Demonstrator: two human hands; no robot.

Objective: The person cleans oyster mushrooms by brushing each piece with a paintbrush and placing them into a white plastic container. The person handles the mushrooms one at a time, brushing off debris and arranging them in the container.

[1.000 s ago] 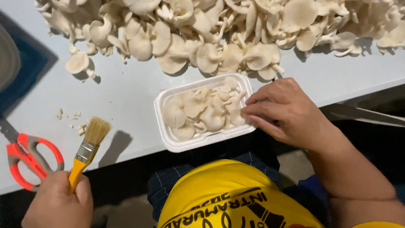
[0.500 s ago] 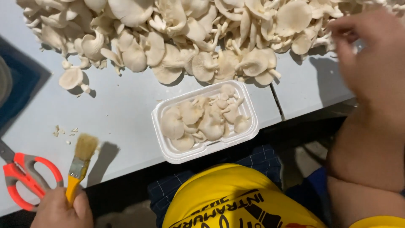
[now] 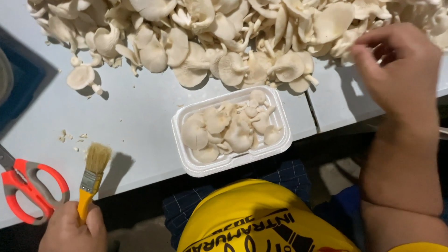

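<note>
Movement first: my right hand (image 3: 396,70) was resting at the edge of the white foam tray (image 3: 232,130) a second ago, and it has since lifted away and gone up to the big heap of pale oyster mushrooms (image 3: 224,42) at the back of the pale grey bench (image 3: 135,121). Its fingers are half curled over the right end of the heap; whether they have closed on a mushroom I cannot tell. That leaves the tray untouched, near the front edge of the bench just below the heap, and I judge the filling is mid-way. It holds a loose single layer of small cream caps and stems. My left hand (image 3: 72,231) has stayed low at the front, closed around the yellow-handled bristle brush (image 3: 91,179), with the orange-handled scissors (image 3: 30,186) just beside it.
</note>
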